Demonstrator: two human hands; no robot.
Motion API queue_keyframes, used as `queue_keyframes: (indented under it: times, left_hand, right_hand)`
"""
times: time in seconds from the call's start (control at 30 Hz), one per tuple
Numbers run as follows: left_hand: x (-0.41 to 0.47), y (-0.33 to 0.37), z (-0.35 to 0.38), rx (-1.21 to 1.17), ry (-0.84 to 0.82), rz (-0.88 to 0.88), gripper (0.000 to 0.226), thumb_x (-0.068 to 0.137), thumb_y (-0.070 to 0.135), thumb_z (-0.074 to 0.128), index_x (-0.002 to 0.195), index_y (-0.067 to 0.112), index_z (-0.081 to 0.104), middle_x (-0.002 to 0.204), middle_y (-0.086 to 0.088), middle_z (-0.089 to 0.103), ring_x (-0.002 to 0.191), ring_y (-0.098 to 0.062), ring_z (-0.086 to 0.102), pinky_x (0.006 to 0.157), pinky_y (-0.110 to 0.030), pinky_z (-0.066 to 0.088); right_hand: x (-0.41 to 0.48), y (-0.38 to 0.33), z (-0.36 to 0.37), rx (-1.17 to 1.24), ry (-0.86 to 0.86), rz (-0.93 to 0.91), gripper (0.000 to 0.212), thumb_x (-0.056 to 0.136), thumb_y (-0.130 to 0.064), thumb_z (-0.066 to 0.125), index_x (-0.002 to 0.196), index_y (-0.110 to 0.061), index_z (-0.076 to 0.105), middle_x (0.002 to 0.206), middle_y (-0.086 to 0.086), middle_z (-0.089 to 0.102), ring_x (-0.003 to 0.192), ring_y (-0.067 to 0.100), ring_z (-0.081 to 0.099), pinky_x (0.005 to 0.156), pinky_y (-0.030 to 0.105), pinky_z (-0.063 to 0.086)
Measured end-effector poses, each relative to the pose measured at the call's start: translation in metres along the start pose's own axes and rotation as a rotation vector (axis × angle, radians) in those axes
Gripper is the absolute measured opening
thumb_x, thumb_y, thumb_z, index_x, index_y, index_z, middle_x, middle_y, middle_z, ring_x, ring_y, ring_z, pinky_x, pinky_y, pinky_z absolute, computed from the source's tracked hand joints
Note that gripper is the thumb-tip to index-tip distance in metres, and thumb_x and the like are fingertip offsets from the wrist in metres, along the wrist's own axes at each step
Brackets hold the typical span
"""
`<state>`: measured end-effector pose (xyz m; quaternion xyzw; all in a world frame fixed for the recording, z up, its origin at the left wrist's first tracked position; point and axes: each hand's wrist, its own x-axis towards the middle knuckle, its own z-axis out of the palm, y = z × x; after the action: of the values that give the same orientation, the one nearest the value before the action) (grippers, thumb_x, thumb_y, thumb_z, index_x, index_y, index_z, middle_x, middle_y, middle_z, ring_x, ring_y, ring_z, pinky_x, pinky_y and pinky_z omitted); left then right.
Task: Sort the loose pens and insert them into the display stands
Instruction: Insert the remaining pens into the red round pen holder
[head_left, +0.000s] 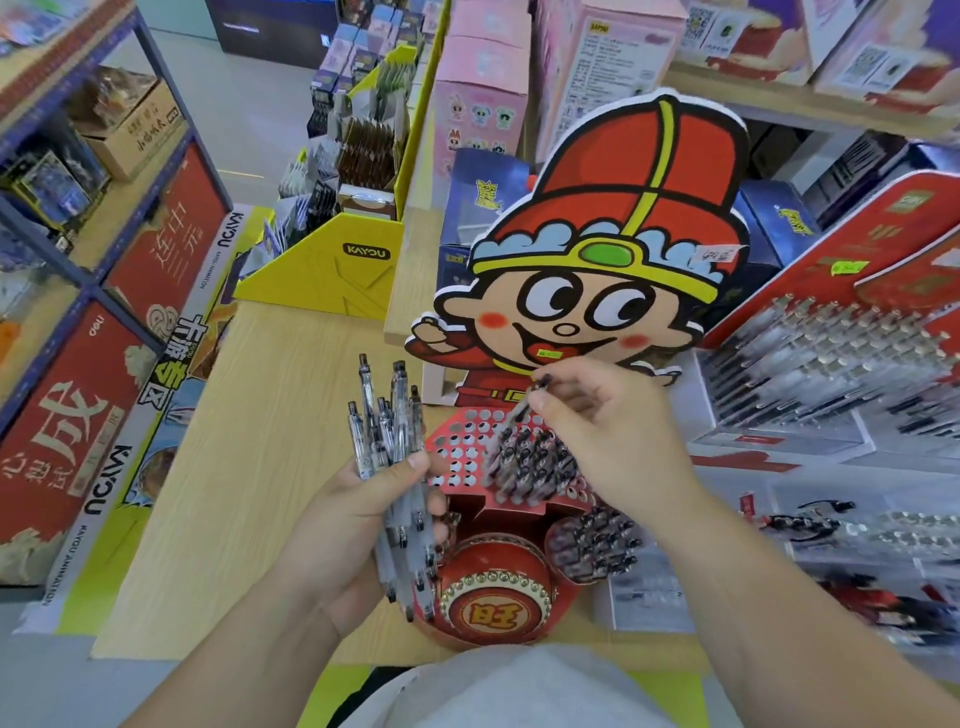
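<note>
While seating: my right hand (597, 431) pinches one pen (522, 410), tilted, tip over the red perforated stand (457, 441).
Stock: my left hand (358, 514) clasps a bundle of loose pens (395, 467), just left of the stand.
Next: I judge the tip needs an empty hole; the left holes look free.
Obstruction: seated pens (535, 457) crowd the right side; cartoon backboard (597, 249) close behind.
</note>
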<state>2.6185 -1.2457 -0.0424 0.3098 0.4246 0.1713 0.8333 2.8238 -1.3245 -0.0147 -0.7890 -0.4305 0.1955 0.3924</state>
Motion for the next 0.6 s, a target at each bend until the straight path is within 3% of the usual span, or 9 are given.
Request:
queue_keyframes:
  times: [0.17, 0.4, 0.6]
  left_hand:
    - [0.000, 0.000, -0.003, -0.010, -0.010, -0.003, 0.028, 0.081, 0.024, 0.070, 0.099, 0.003, 0.070, 0.071, -0.016, 0.057, 0.056, -0.027, 0.054, 0.051, -0.030, 0.050]
    - [-0.001, -0.003, -0.009, -0.031, -0.002, 0.010, 0.046, 0.080, 0.022, 0.071, 0.116, -0.006, 0.063, 0.073, -0.015, 0.058, 0.060, -0.025, 0.054, 0.051, -0.030, 0.051]
    - [-0.001, -0.005, -0.013, -0.053, -0.008, 0.012, 0.044, 0.083, 0.020, 0.070, 0.119, -0.004, 0.062, 0.076, -0.013, 0.061, 0.063, -0.024, 0.055, 0.054, -0.032, 0.052]
  right_hand:
    - [0.004, 0.002, 0.008, -0.081, -0.053, -0.006, 0.015, 0.089, -0.023, 0.073, 0.103, -0.028, 0.074, 0.086, -0.018, 0.070, 0.085, -0.005, 0.064, 0.076, 0.007, 0.047]
    - [0.006, 0.010, 0.014, -0.150, -0.087, 0.000, 0.015, 0.089, -0.024, 0.073, 0.103, -0.027, 0.077, 0.088, -0.018, 0.072, 0.085, -0.007, 0.064, 0.075, 0.005, 0.046]
    - [0.011, 0.006, 0.016, -0.247, -0.152, -0.012, 0.014, 0.089, -0.031, 0.072, 0.101, -0.028, 0.079, 0.083, -0.022, 0.069, 0.081, -0.011, 0.060, 0.067, 0.002, 0.040]
